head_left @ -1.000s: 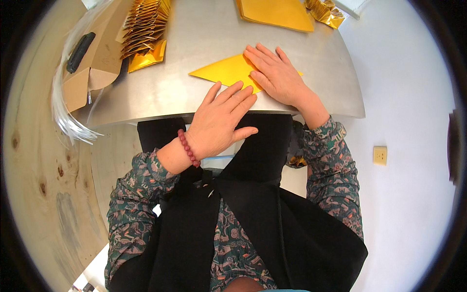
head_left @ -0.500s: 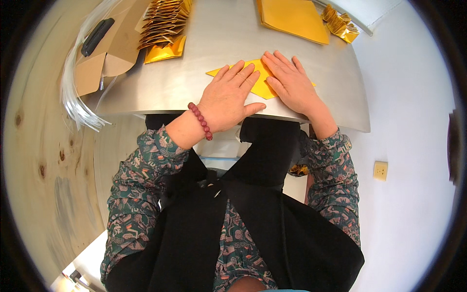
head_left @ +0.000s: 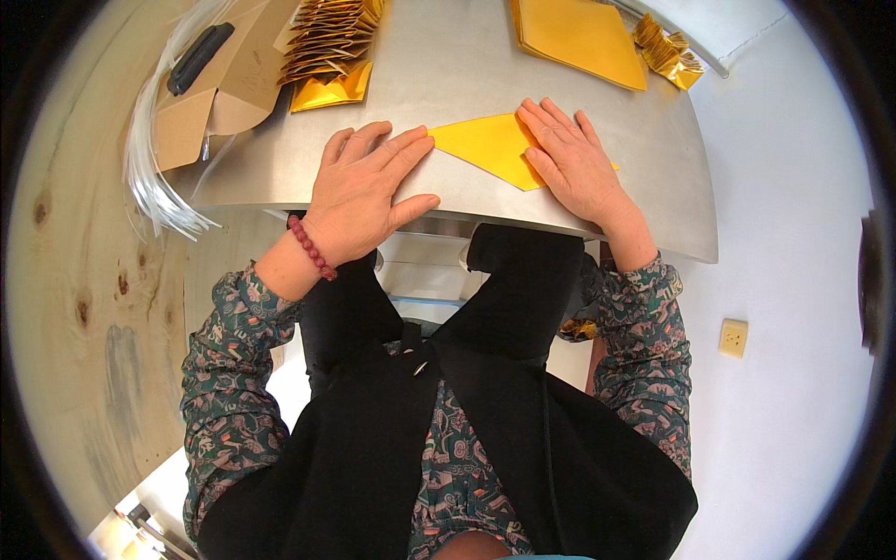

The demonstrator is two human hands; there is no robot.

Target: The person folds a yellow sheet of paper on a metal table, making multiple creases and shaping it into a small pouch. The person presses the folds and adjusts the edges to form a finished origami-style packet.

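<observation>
Folded yellow paper [head_left: 481,149] is laid at upper ctr of frame, flat on the metal table [head_left: 448,70], long point aimed L. Its R part is covered by the right hand [head_left: 581,168], palm down; its L tip is met by fingertips of the left hand [head_left: 362,191]. Nothing is grasped by either; both are unclenched, w/ paper only pinned. Crease could be skewed if pressure is uneven; L tip could be bent if pushed; paper could be slid out of line b/c metal looks smooth. Mat'ls: matte paper, straight edges; brushed grey metal; at upper L, pleated, shiny gold foil stack [head_left: 331,51] near tan cardboard box [head_left: 182,135]; at upper R, flat yellow sheets [head_left: 581,42] w/ crinkled gold foil pc. [head_left: 667,56] alongside.
</observation>
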